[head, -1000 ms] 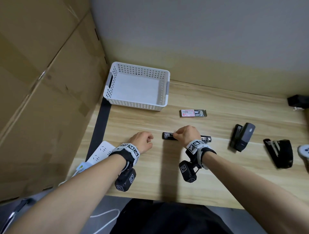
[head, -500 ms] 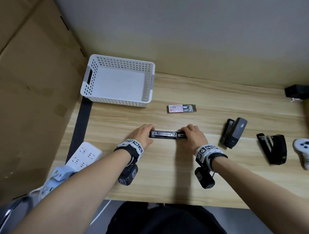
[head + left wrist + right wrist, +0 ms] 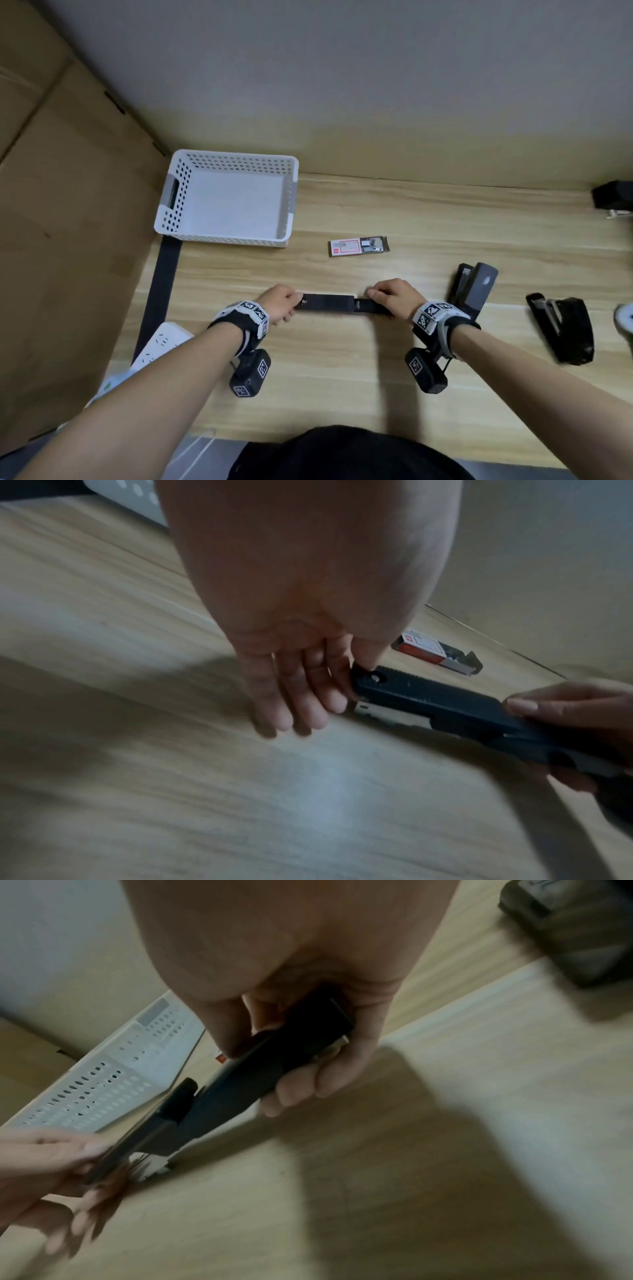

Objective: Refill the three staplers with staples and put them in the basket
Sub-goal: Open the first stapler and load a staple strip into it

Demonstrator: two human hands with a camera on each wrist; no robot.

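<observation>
A long black stapler (image 3: 337, 303) lies across the wooden table (image 3: 342, 370), held at both ends. My left hand (image 3: 292, 305) pinches its left end between thumb and forefinger (image 3: 342, 669), the other fingers straight. My right hand (image 3: 376, 296) grips the right end of the stapler (image 3: 274, 1058), fingers curled under it. The staple box (image 3: 359, 246) lies just beyond, slid partly open. A grey stapler (image 3: 476, 287) and a black stapler (image 3: 561, 329) lie hinged open to the right. The white perforated basket (image 3: 236, 158) stands at the back left with nothing in it.
Cardboard (image 3: 68, 222) walls off the left side. A white power strip (image 3: 161, 342) sits at the table's left edge. A black object (image 3: 613, 198) and a white round object (image 3: 625, 317) lie at the far right. The wall runs close behind the table.
My left hand came over and took the stapler's left end, and my right hand slid to its right end. The stapler's top, a metal rail half a second ago, now looks black.
</observation>
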